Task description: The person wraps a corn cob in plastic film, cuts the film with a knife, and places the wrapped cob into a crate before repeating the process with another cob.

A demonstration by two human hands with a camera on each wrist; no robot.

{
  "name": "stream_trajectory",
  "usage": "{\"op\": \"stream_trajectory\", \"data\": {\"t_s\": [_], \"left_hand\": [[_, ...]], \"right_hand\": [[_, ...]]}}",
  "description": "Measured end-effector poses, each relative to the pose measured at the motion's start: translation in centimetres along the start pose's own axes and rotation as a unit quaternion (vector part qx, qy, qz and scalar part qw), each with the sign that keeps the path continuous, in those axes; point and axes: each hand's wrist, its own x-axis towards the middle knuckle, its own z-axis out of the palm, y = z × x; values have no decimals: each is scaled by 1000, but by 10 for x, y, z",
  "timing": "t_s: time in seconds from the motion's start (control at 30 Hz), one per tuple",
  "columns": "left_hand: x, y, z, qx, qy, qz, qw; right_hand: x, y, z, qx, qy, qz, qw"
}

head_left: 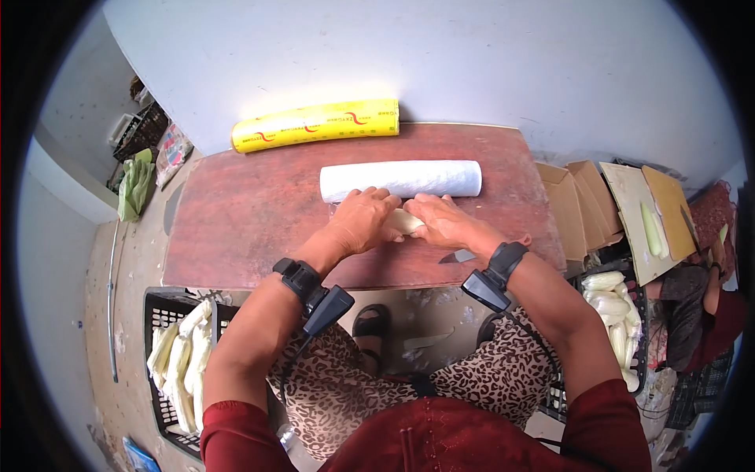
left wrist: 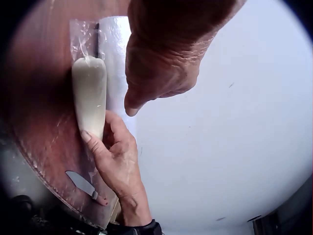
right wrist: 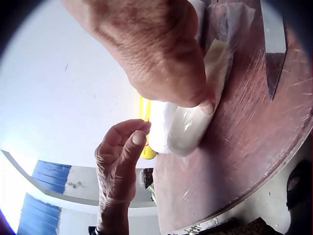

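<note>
The clear film [left wrist: 80,40] may wrinkle if the pale vegetable [left wrist: 90,93] rolls, because the right hand [left wrist: 121,165] grips only 1 end (left hand's [right wrist: 119,164] hold: I cannot tell).

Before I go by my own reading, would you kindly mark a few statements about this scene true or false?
1. The right hand holds a pale vegetable. True.
2. The knife lies on top of the white roll. False: it lies apart from the roll, near the table's near edge.
3. The yellow tube lies farther from the person than the white roll. True.
4. The crate on the person's left is empty. False: pale vegetables lie in it.
5. A black device is strapped to each wrist. True.
</note>
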Motion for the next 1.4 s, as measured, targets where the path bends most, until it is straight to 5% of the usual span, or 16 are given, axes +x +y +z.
{"op": "stream_trajectory", "data": {"t_s": [0.03,0.33,0.37,0.47,0.5,0.6,0.7,0.8,0.9,1.4], "left_hand": [[2,0,2,22,-69,-26,997],[2,-20,16,-65,-65,-104,990],[2,-22,18,-70,-62,-99,991],[2,-27,19,-81,-59,-85,991],[3,-27,19,-80,-62,-84,991],[2,-26,17,-84,-67,-91,990],[2,-22,12,-86,-76,-105,988],[2,-19,7,-94,-86,-113,985],[2,-21,9,-94,-80,-104,987],[2,-20,9,-96,-107,-104,984]], "right_hand": [[-1,-1,-1,1,-2,1,1000],[-5,38,-9,46,21,12,999],[-11,43,-13,44,61,63,995],[-22,65,-15,91,185,47,977],[-30,54,-27,133,144,101,976],[-43,40,-27,126,81,79,986],[-52,27,-1,-65,103,35,992],[-52,23,17,-114,89,107,984],[-53,35,14,-101,155,52,981],[-48,56,-11,25,81,79,993]]}}
